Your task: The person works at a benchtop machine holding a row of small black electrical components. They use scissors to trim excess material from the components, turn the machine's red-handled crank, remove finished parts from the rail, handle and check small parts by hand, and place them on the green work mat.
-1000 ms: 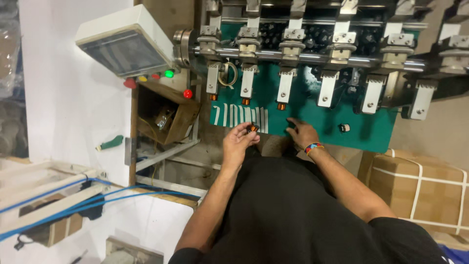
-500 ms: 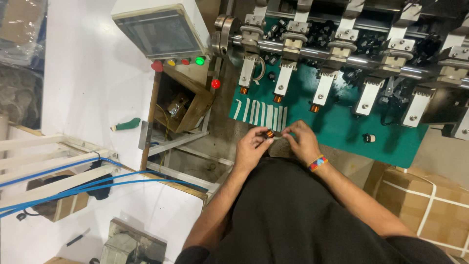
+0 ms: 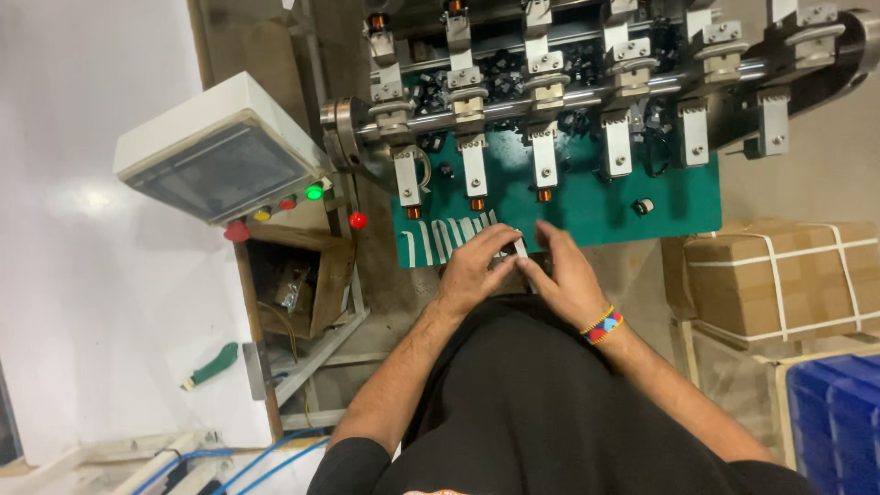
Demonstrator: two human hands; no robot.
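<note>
While both hands meet at the front edge of the green work plate point(image 3: 587, 215), a small white strip point(image 3: 521, 247) sits pinched between them.

Since half a second ago the left hand point(image 3: 472, 270) and right hand point(image 3: 564, 275) have stayed together, both closed on the strip, so handling continues at the plate's near edge. At 12 o'clock hang the clamp fixtures point(image 3: 545, 151) with copper coils; at 9 o'clock the control box point(image 3: 215, 156); at 3 o'clock strapped cartons point(image 3: 788, 275). Nothing blocks the hands.

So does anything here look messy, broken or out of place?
Nothing looks broken or spilled. One small spool lies alone on the green plate, apart from the row of white strips. Both the left hand and the right hand pinch a small white piece.
</note>
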